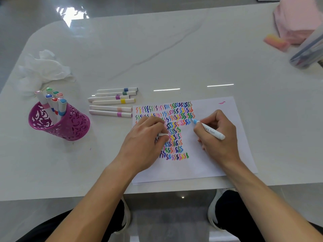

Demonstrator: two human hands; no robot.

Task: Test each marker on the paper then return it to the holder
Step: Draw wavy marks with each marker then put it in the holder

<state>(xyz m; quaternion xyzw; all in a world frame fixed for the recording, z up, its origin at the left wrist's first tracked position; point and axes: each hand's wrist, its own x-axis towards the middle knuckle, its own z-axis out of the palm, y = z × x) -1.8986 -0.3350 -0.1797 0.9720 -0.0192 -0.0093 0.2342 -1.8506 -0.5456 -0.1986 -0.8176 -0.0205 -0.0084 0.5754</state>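
White table (174,49) bearing a sheet of paper (218,154) covered with coloured wavy strokes. Purple holder (73,126), upright at far left and well apart from the paper, containing capped markers. 6 loose markers (111,102) lie side by side between holder and paper. Right hand (218,135) pinches a light-blue marker (208,129), tip touching the paper. Left hand (145,137) rests on the paper, fingers curled round a white cap (163,134)

6 markers (108,102) lie between the paper (218,109) and the purple holder (73,124), blocking the far way. The near table (97,154) strip is open. A tissue (43,67) sits behind the holder.
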